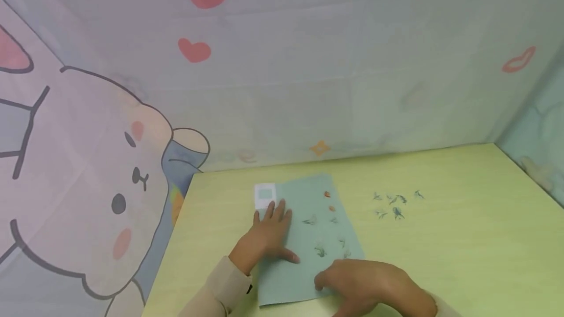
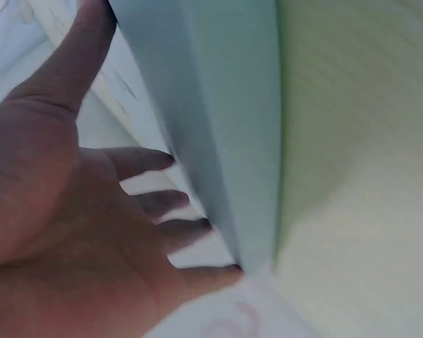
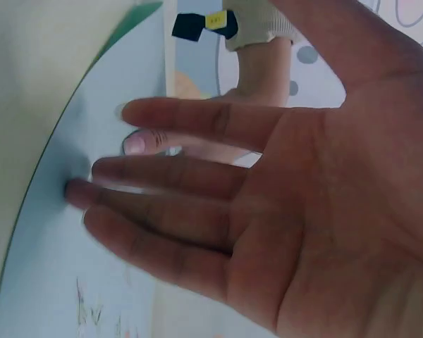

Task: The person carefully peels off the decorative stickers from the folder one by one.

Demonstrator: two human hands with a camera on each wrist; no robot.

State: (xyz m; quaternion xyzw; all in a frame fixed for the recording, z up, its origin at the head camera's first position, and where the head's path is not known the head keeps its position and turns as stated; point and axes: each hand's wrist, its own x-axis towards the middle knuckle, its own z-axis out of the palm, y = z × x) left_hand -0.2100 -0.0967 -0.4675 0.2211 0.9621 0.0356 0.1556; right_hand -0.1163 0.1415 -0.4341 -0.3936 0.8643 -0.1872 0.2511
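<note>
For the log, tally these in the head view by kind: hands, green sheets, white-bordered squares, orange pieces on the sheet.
Hands: 2 (left hand, right hand)
Green sheet: 1
White-bordered square: 1
Orange pieces: 2
Total: 6

The left hand [image 1: 269,236] has its fingers [image 1: 279,208] spread toward the far side, thumb [image 1: 287,255] out to the right. The right hand [image 1: 363,282] is nearer, its fingers pointing left.
</note>
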